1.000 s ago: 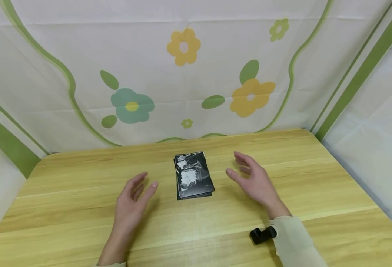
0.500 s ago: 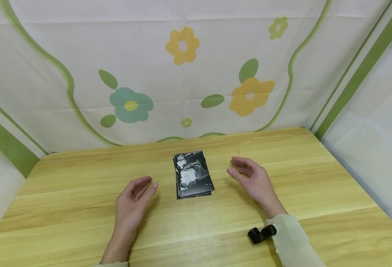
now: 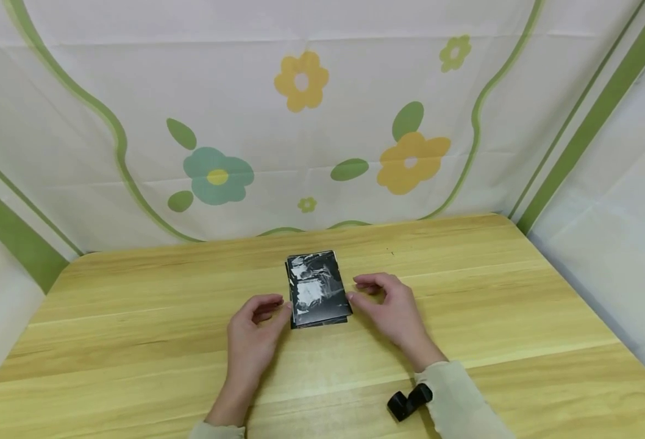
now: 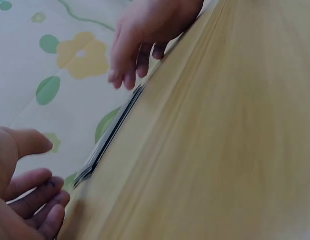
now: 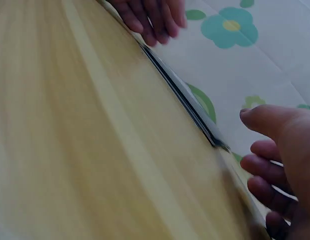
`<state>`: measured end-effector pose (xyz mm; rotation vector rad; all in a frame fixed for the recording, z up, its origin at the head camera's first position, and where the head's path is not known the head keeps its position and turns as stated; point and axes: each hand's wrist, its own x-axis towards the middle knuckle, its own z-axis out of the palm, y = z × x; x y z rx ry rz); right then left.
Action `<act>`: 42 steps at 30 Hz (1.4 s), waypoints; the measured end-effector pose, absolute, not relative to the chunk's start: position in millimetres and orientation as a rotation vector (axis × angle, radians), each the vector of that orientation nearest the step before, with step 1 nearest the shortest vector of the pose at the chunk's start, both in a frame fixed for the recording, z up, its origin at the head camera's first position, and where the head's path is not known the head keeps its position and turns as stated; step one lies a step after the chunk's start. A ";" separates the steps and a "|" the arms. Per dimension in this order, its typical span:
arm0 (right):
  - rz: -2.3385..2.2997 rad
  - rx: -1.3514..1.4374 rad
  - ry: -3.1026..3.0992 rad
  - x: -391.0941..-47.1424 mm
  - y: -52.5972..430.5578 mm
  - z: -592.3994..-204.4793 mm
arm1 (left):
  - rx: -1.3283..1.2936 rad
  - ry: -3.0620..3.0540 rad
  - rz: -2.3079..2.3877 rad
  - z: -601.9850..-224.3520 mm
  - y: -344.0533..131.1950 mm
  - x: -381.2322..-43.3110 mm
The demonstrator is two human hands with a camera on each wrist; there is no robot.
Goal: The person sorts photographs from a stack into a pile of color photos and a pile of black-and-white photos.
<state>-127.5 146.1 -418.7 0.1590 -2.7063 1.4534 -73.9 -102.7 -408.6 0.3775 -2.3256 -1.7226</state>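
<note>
A stack of dark, glossy prints (image 3: pixel 320 289) lies flat on the wooden table (image 3: pixel 136 347), between the person's 2 hands. The top print covers nearly all of those below, so their number cannot be made out; glare washes out part of its black-and-white picture. The left hand (image 3: pixel 252 341) is at the stack's left edge, its fingers loosely bent and the thumb apart from them; the right hand (image 3: pixel 392 311) mirrors it at the right edge. Both grip nothing, though whether either thumb touches the stack is hard to tell. Both wrist views show the stack only as a thin, edge-on strip, with the near hand cut off by the frame. A black object (image 3: pixel 397 406) sits by the right sleeve (image 3: pixel 459 402); its kind is unclear. The left sleeve (image 3: pixel 218 431) is mostly out of the head view.
</note>
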 end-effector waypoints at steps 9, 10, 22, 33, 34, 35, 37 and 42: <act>0.970 0.214 -2.844 -123.8 126.0 -420.2 | 0.243 -2.520 -1.355 -418.6 -82.1 -76.5; 0.933 0.218 -2.857 -123.9 124.8 -420.4 | 0.236 -2.535 -1.329 -419.5 -81.1 -76.5; 0.908 0.246 -2.874 -123.2 122.7 -420.4 | 0.157 -2.628 -1.175 -425.0 -78.3 -78.1; 0.895 0.264 -2.861 -120.6 120.5 -421.2 | 0.151 -2.623 -1.146 -425.3 -80.6 -76.1; 0.898 0.265 -2.860 -120.3 120.4 -421.0 | 0.152 -2.624 -1.147 -425.3 -80.7 -75.9; 0.898 0.263 -2.858 -120.4 120.2 -421.0 | 0.152 -2.623 -1.149 -425.1 -80.8 -75.9; 0.904 0.261 -2.853 -120.0 120.0 -420.4 | 0.151 -2.619 -1.155 -424.6 -80.7 -75.9; 0.909 0.254 -2.845 -116.9 121.5 -419.2 | 0.159 -2.602 -1.180 -423.4 -77.8 -75.1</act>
